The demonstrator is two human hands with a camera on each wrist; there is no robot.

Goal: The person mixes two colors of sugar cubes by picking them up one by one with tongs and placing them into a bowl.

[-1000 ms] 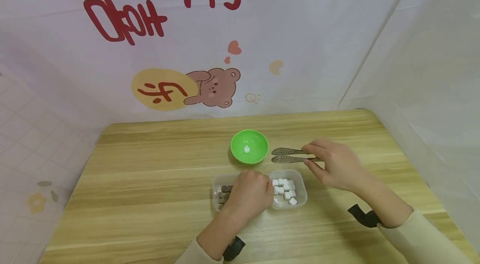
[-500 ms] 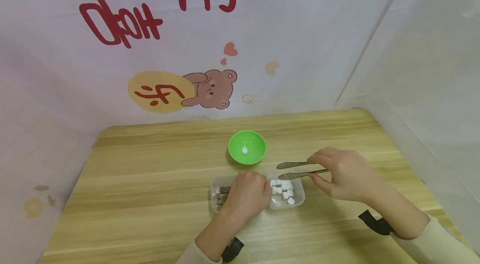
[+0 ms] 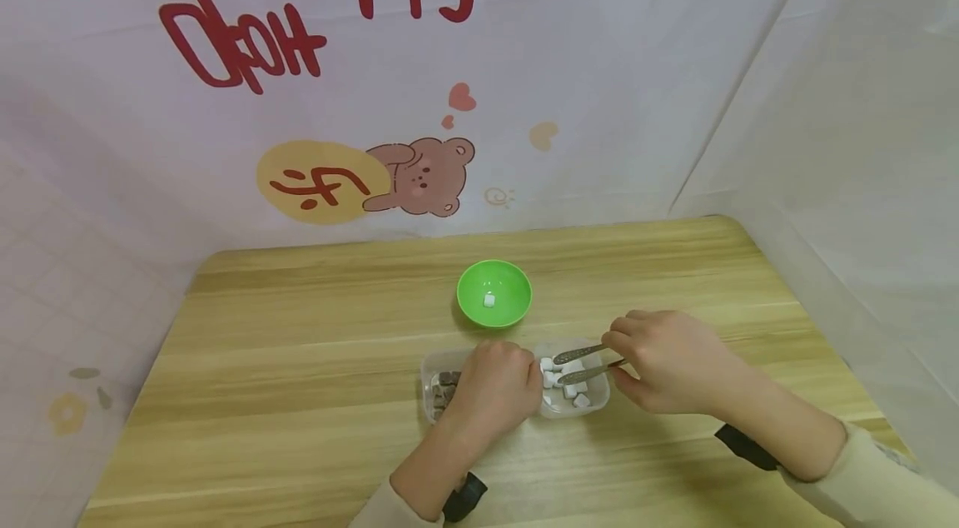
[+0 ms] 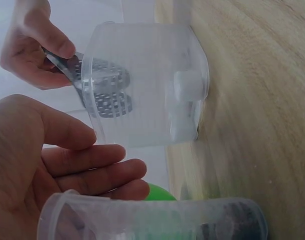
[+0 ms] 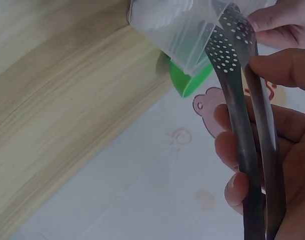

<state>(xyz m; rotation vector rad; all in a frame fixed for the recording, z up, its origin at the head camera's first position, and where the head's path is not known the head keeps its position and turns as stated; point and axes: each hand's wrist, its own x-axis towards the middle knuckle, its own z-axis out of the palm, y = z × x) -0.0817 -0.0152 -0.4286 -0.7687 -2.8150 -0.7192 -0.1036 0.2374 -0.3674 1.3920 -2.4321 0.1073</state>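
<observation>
My right hand [image 3: 667, 361] grips metal tongs [image 5: 247, 115] with perforated tips. Their tips hang apart inside the right clear plastic container [image 3: 599, 399], over its white cubes [image 3: 575, 389]. My left hand [image 3: 500, 382] is over the neighbouring clear container [image 3: 429, 366], which holds brown cubes [image 3: 442, 395] and is partly hidden by it. In the left wrist view, the left fingers [image 4: 107, 177] extend loosely beside the two containers. The thumb lies close to the right container's rim; whether it touches cannot be told. Behind them, a green bowl [image 3: 472, 311] holds one white cube [image 3: 489, 301].
The wooden table [image 3: 300, 361] meets a white printed cloth [image 3: 599, 95] at its back edge. More pale cloth hangs at the left and right sides. A black strap [image 3: 464, 497] goes round each wrist.
My right hand has brought the tongs from beside the green bowl down toward me, into the container of white cubes. The left hand stays in place over the containers.
</observation>
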